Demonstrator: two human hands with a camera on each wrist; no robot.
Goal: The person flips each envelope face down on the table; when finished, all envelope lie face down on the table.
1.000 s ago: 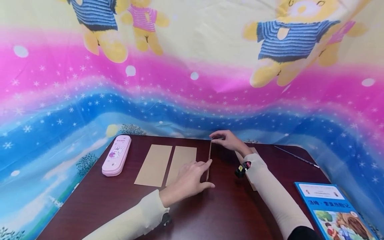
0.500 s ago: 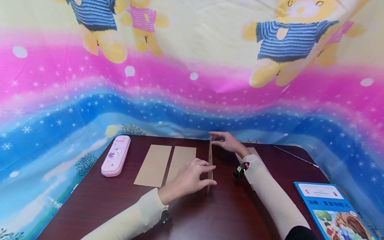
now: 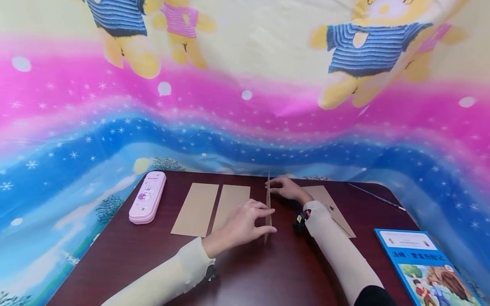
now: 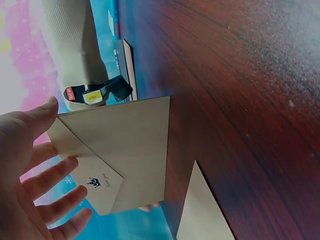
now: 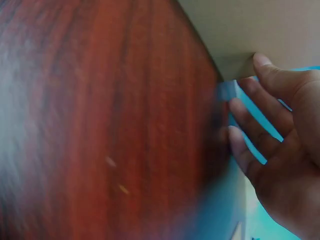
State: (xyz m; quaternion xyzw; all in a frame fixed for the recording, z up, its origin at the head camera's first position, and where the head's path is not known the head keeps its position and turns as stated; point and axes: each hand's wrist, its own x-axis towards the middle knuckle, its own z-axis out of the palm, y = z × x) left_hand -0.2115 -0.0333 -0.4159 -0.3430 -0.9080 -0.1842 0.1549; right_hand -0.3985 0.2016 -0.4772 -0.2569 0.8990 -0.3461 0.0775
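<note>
A brown paper envelope (image 3: 268, 199) stands upright, nearly edge-on, over the middle of the table. In the left wrist view, the envelope's (image 4: 140, 145) pointed flap shows a small dark crown print. My left hand (image 3: 245, 219) holds its near edge, thumb at the edge and fingers spread against the flap side. At the far edge, my right hand (image 3: 289, 189) pinches it low down; the right wrist view has that hand's thumb (image 5: 265, 67) on the paper. Two plain brown rectangles (image 3: 196, 208) lie flat at left, one partly behind my left hand.
Another printed brown envelope (image 3: 330, 203) lies flat beside my right forearm, partly covered. A pink pencil case (image 3: 148, 197) is at the far left, a thin pencil-like stick (image 3: 377, 196) at the back right, a blue book (image 3: 428, 263) at the front right. Patterned cloth hangs behind the table (image 3: 237, 276).
My right hand has slid down the envelope's far edge, and its forearm has shifted left, uncovering more of the flat envelope. The upright envelope reaches slightly nearer than a second ago.
</note>
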